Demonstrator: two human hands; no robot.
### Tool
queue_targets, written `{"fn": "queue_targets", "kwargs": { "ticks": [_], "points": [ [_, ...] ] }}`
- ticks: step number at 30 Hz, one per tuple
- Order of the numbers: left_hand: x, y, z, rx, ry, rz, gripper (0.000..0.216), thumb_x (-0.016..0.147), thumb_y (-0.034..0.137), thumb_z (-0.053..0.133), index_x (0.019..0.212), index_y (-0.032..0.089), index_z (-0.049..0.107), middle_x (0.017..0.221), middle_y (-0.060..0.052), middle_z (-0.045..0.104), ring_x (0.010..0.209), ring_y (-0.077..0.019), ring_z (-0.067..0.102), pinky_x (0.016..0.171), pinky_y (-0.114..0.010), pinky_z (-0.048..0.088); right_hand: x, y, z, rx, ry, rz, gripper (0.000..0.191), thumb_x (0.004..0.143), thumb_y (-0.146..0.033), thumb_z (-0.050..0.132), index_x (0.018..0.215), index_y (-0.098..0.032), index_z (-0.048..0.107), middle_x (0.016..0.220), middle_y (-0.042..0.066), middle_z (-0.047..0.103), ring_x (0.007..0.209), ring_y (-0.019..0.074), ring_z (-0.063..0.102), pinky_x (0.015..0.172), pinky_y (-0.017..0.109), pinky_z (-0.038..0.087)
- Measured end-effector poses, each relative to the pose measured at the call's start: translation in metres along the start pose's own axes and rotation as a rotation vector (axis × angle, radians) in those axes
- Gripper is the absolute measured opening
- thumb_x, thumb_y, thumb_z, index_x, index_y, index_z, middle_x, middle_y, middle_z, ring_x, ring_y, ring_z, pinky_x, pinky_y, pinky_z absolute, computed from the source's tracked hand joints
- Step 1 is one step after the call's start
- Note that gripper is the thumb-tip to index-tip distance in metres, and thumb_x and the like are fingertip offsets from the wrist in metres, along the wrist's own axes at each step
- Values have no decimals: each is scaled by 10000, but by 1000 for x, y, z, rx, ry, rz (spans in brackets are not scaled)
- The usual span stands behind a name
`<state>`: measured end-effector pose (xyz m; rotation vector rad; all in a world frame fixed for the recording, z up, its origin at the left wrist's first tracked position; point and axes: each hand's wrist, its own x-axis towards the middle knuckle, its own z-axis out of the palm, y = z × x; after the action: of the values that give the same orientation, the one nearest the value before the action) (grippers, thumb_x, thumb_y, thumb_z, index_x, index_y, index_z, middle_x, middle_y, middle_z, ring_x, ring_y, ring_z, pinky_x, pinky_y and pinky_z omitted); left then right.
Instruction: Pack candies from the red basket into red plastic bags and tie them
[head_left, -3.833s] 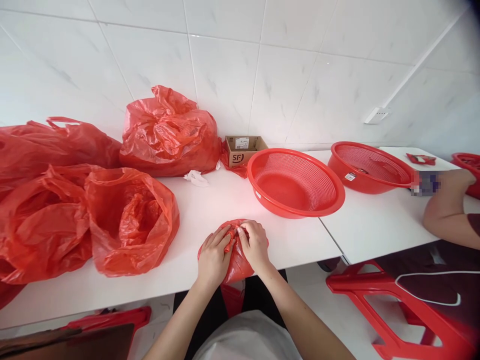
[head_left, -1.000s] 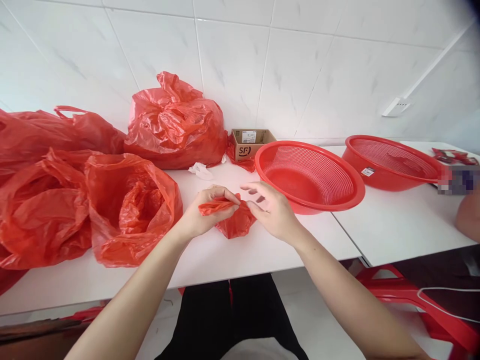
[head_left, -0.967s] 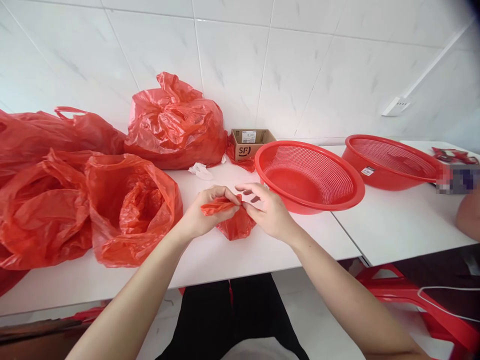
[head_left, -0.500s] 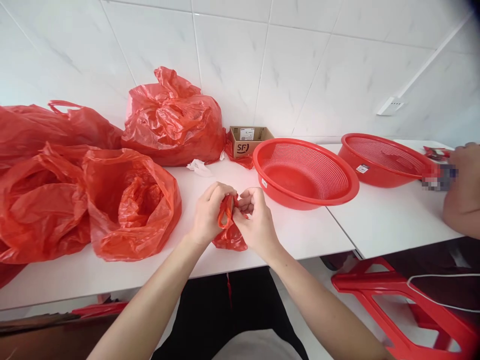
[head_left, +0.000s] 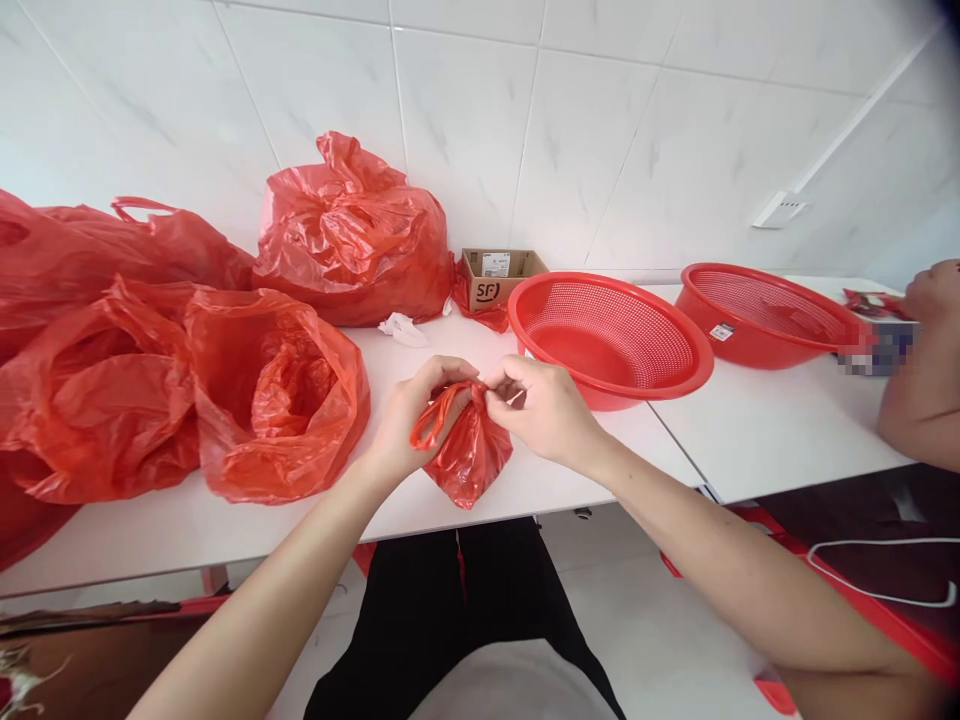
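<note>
At frame centre, the left hand and right hand pinch the handles of a small red bag at the table edge; thin film may tear or slip floorward.

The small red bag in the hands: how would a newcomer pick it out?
Start at the white table and find its near edge. There the left hand and right hand pinch the small red bag by its handles. It is far smaller than the bulging red sacks to its left.
</note>
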<state>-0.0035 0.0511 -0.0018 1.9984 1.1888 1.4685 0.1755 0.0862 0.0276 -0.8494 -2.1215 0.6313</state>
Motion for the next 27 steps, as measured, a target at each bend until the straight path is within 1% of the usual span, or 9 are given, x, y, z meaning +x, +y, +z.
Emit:
{"fn": "queue_targets", "kwargs": {
  "ticks": [3,6,10,13,18,23,25,26,27],
  "points": [
    [3,4,-2,-111,-53,-86,83,918,269,582,978,220,610,878,15,693,778,-116,659,707,-220,506,6,2,-8,-375,94,-255,115,835,-142,550,771,-190,633,796,26,663,731,143,594,591,255,431],
    [4,6,-2,-194,-25,-152,72,917,277,587,959,223,609,862,21,691,763,-113,652,700,-219,502,9,5,-16,-402,124,-381,183,889,-161,501,837,-208,669,907,46,684,838,163,604,633,269,439],
    [3,7,-1,-236,5,-195,78,900,284,612,949,224,622,871,12,709,777,-126,668,680,-222,500,6,5,-15,75,-43,-122,188,910,-264,552,1072,-219,637,1015,39,673,834,134,624,668,254,499],
    [3,7,-5,-165,-5,-180,89,881,291,630,920,213,649,841,2,723,743,-141,678,664,-238,504,2,5,-8,280,-168,38,163,916,-346,568,931,-192,620,860,7,655,755,120,604,667,258,489],
    [5,11,-28,145,-129,3,142,813,208,660,947,203,706,827,-11,748,708,-161,677,653,-258,490,-10,-1,-5,146,-185,34,186,938,-252,520,762,-191,530,708,-37,533,649,98,473,603,245,371],
    [8,15,-41,195,-10,-85,98,851,289,660,834,199,697,762,-6,736,694,-150,663,663,-249,484,-25,2,-9,114,-155,52,221,936,-261,525,724,-203,500,685,-40,506,615,103,437,579,247,354],
    [10,19,-38,114,-11,-143,137,868,325,648,831,199,686,792,-6,732,756,-151,670,719,-247,495,-28,5,-8,125,-82,36,166,926,-300,555,787,-210,547,779,-13,577,712,124,521,669,263,422],
    [11,21,-35,75,-27,-164,145,876,335,639,840,202,685,812,-4,730,782,-149,670,745,-247,497,-29,6,-6,141,-42,22,115,907,-325,591,869,-217,577,884,10,617,816,143,565,752,281,450],
    [13,24,-32,42,-60,-178,146,881,339,634,852,207,688,828,-1,729,801,-148,670,762,-246,498,-29,7,-2,165,-12,9,165,878,-348,637,980,-227,590,1020,35,631,944,166,582,842,306,455]
  ]
}}
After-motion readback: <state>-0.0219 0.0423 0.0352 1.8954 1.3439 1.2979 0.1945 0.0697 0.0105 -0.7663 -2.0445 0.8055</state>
